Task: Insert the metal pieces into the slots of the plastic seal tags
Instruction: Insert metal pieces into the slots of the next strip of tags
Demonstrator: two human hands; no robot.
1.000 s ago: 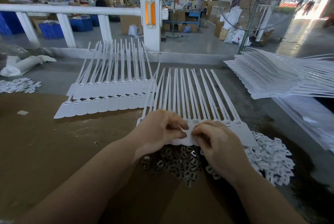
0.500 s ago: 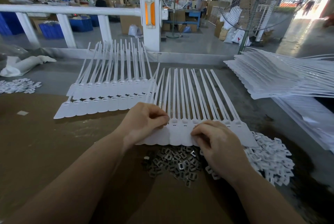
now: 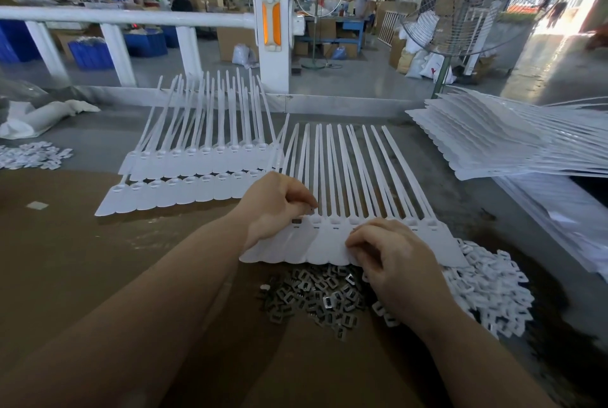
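Head view: the left hand (image 3: 274, 202) has its fingers curled, pinching a small metal piece (image 3: 310, 210) at the slot end of the nearest strip of white plastic seal tags (image 3: 329, 243). The right hand (image 3: 391, 262), fingers bent, presses down on the strip's right part. Just nearer lies a pile of metal pieces (image 3: 316, 295), with white plastic clips (image 3: 493, 289) heaped to its right.
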